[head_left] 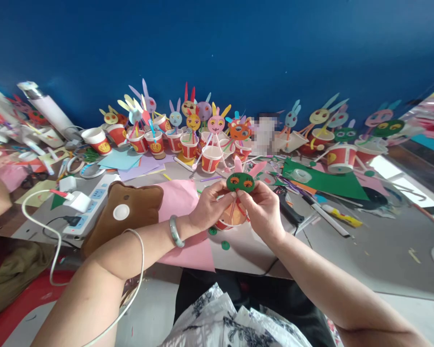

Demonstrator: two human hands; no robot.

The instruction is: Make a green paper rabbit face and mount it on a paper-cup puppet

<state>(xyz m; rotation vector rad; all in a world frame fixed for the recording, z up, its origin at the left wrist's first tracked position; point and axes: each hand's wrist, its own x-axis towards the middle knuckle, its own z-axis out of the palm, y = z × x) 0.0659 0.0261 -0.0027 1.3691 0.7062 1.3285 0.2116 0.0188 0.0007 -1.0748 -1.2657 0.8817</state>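
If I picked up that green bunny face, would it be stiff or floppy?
The green face would probably bend easily, since it looks like flat paper. It's likely light: the left hand and right hand only pinch it. The pink ears might flop, being long and sticking past its edge.

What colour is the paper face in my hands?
The paper face is green, best seen in the head view.

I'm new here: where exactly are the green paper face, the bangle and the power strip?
Green paper face (pixel 240 182): head view, on its middle, between the eyes.
Bangle (pixel 174 232): head view, on its outer band.
Power strip (pixel 96 202): head view, on its socket side.
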